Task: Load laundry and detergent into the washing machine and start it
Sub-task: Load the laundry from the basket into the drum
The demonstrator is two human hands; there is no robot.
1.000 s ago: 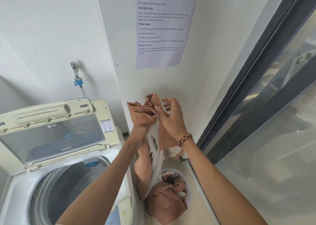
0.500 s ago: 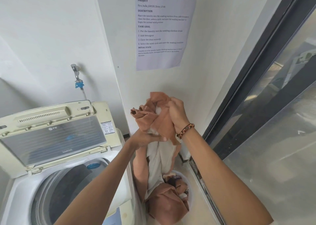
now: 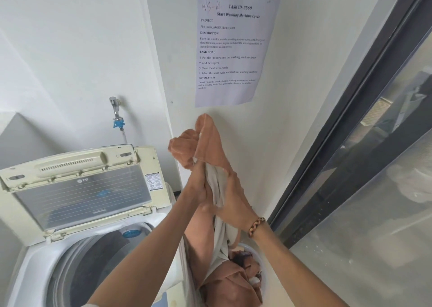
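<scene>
Both hands are up in front of the wall, bunching an orange and white cloth (image 3: 210, 148). The left hand (image 3: 198, 185) is clamped around the cloth from the left, and the right hand (image 3: 233, 201) is wrapped around it from the right, just below, so the two hands touch. The cloth's top sticks up above the fists, and the rest hangs down into the laundry basket (image 3: 261, 260) on the floor, which holds more orange and dark clothes. The washing machine (image 3: 35, 271) sits to the left with its lid (image 3: 79, 190) flipped up and the drum (image 3: 98, 260) open. A printed task sheet (image 3: 231, 47) is stuck to the wall above, and a tap (image 3: 115, 113) is behind the machine.
</scene>
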